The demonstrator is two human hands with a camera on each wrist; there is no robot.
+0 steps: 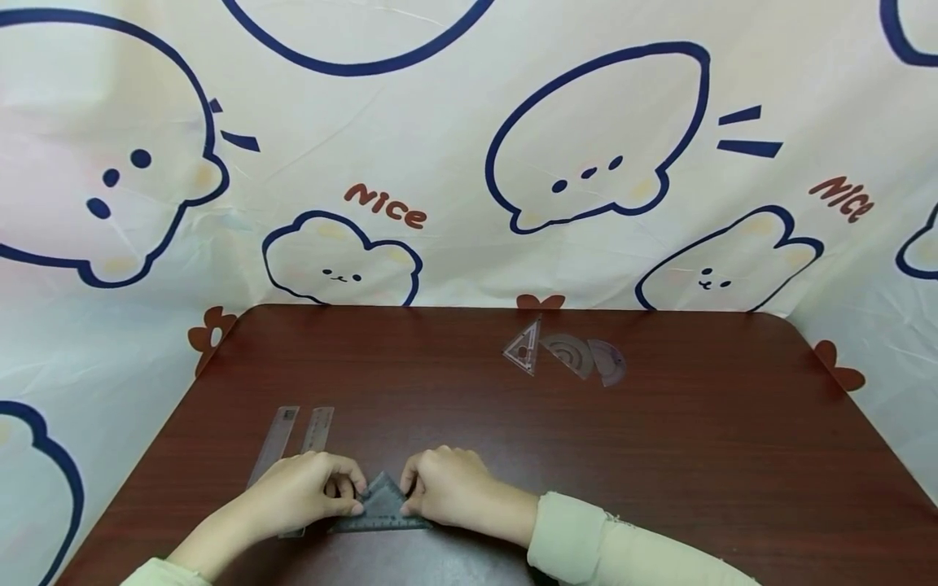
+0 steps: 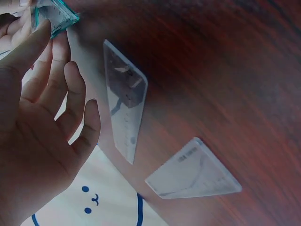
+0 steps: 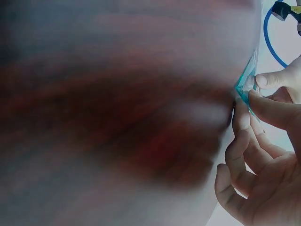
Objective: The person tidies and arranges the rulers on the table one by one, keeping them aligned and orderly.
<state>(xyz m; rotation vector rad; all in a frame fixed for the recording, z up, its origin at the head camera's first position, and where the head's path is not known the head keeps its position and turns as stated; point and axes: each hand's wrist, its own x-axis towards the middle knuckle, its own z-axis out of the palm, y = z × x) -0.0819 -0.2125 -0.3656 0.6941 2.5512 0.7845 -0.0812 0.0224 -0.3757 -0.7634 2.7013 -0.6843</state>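
Left ruler point(image 1: 274, 443): clear, lying on the brown table point(image 1: 659, 456).
Second ruler point(image 1: 318, 430): just right of it, middle hidden by the left hand point(image 1: 311, 488).
Left hand: thumb and fingers pinch the triangle's left side; other fingers loosely bent.
Green-tinted triangle point(image 1: 381, 506): between both hands at the table's near side, point away from the person; whether it touches the wood is hard to tell.
Right hand point(image 1: 450, 488): bent fingers and thumb pinch its right side.
Far side: small clear triangle point(image 1: 524, 350), then two protractors point(image 1: 571, 352) point(image 1: 609, 362).
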